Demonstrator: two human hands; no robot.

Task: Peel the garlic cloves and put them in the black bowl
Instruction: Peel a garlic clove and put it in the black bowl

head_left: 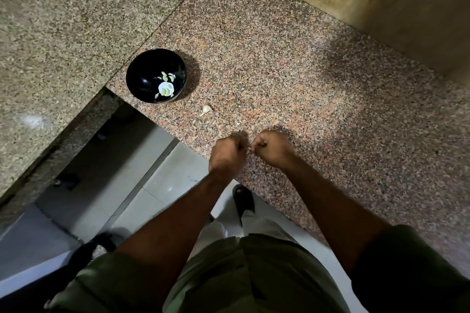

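Near the front edge of the speckled pink granite counter (292,63), left hand (227,151) and right hand (270,146) pinch one small pale garlic clove (248,147) between them. Unpeeled white clove (206,109) lies just beside the glossy black bowl (142,79), which holds peeled cloves (166,86).

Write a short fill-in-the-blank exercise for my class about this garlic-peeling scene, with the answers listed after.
1. The peeled cloves lie inside the ____ bowl.
2. One unpeeled clove lies on the ____ beside the bowl.
3. The left hand and right hand pinch a small piece ____ them.

Answers: black; counter; between
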